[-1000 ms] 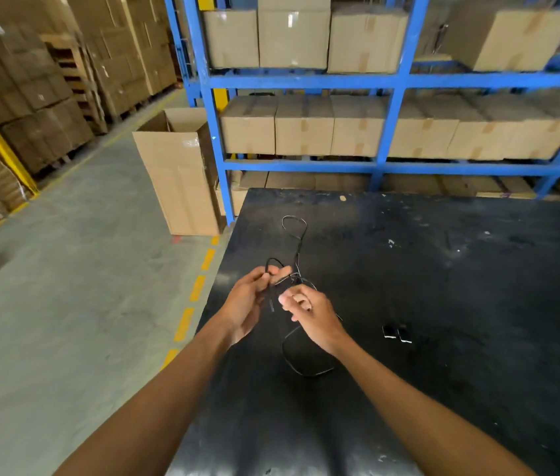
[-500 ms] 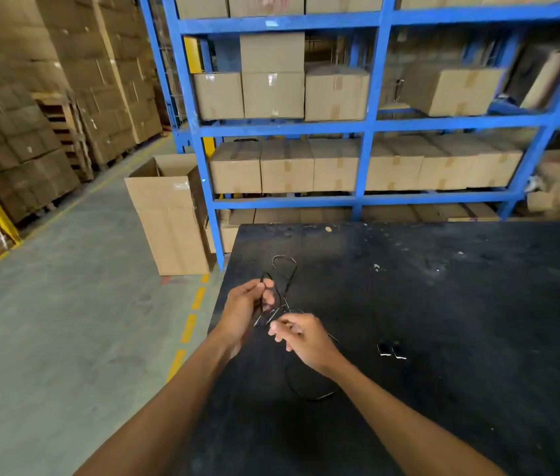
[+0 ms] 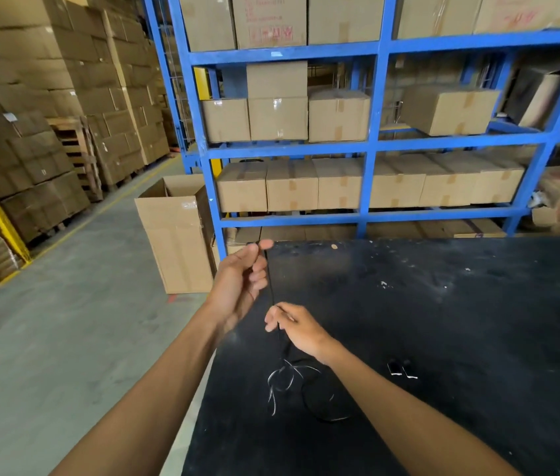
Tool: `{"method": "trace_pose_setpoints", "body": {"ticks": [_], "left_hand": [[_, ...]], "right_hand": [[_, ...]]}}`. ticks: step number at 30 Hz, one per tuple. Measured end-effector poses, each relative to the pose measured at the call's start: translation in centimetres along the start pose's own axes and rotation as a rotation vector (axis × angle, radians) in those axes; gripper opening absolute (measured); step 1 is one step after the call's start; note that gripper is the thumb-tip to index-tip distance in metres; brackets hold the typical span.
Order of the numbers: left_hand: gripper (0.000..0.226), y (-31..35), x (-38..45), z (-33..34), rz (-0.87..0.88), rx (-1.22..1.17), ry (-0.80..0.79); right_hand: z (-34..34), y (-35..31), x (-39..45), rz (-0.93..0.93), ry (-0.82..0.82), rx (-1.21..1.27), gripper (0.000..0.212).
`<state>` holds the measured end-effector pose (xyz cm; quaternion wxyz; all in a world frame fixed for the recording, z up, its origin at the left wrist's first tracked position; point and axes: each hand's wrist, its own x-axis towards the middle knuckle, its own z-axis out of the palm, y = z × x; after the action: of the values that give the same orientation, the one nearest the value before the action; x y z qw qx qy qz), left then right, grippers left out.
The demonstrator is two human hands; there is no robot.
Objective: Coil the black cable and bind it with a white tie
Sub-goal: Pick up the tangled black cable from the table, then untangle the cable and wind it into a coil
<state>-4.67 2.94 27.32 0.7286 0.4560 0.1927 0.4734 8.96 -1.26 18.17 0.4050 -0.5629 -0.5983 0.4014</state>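
Note:
A thin black cable [image 3: 270, 286] runs taut and nearly upright between my two hands above the black table [image 3: 443, 321]. My left hand [image 3: 242, 281] is raised at the table's far left corner and pinches the cable's upper end between thumb and forefinger. Lower down, my right hand [image 3: 294, 326] pinches the cable. Below it the cable falls to the table in loose loops [image 3: 319, 403]. A thin white tie [image 3: 282, 379] lies tangled beside those loops.
Two small black pieces with white edges [image 3: 402, 371] lie on the table right of my right forearm. An open cardboard box [image 3: 175, 235] stands on the floor left of the table. Blue shelving [image 3: 371, 146] full of cartons stands behind it.
My left hand has risen and moved away with the cable's end, pulling a stretch straight. The small far loop is gone from the table. The camera has tilted upward.

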Motion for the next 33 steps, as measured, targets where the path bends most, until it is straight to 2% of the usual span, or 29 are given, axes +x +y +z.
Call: {"method": "trace_pose_setpoints", "body": {"ticks": [3,6,10,12,14,16,19,23,25,29,31,33], "left_hand": [[0.028,1.8,1.2,-0.1,0.205,0.038,0.062],[0.029,2.8,2.0,-0.5,0.381,0.327,0.228],[0.025,2.1,2.0,-2.1,0.417,0.753,0.413],[0.026,1.6,1.5,-3.6,0.390,1.060,0.396],[0.026,1.1,0.8,-5.0,0.309,1.225,0.344],[0.026,0.6,0.1,-5.5,0.160,1.221,0.242],[0.032,0.2,-0.6,-5.1,-0.042,1.126,0.075],[0.046,0.8,-1.1,-4.4,-0.153,0.776,0.090],[0.047,1.3,-1.4,-4.1,-0.209,0.622,0.047],[0.041,2.7,-2.0,-3.9,-0.207,0.331,-0.058],[0.039,3.7,-2.0,-3.7,-0.155,0.258,-0.048],[0.035,4.6,-1.7,-3.1,-0.066,0.209,-0.032]], "right_hand": [[1.0,1.1,-1.9,-0.026,-0.246,0.025,0.034],[1.6,1.5,-2.9,-0.071,-0.336,0.079,0.036],[0.8,0.0,-2.7,-0.171,-0.207,0.107,0.034],[-0.3,-1.3,-2.4,-0.253,-0.056,0.100,0.027],[-1.8,-2.9,-2.0,-0.313,0.082,0.053,0.020],[-3.1,-4.6,-1.7,-0.355,0.127,-0.001,0.017],[-4.1,-6.5,-0.8,-0.369,0.107,-0.001,0.018],[-4.4,-8.1,1.0,-0.300,0.179,0.112,0.018],[-4.2,-8.5,1.8,-0.279,0.219,0.125,0.018],[-3.4,-8.0,3.3,-0.152,0.302,0.211,0.019],[-2.6,-7.2,3.6,-0.071,0.237,0.250,0.023],[-1.3,-6.0,3.2,-0.014,0.087,0.289,0.033]]}}
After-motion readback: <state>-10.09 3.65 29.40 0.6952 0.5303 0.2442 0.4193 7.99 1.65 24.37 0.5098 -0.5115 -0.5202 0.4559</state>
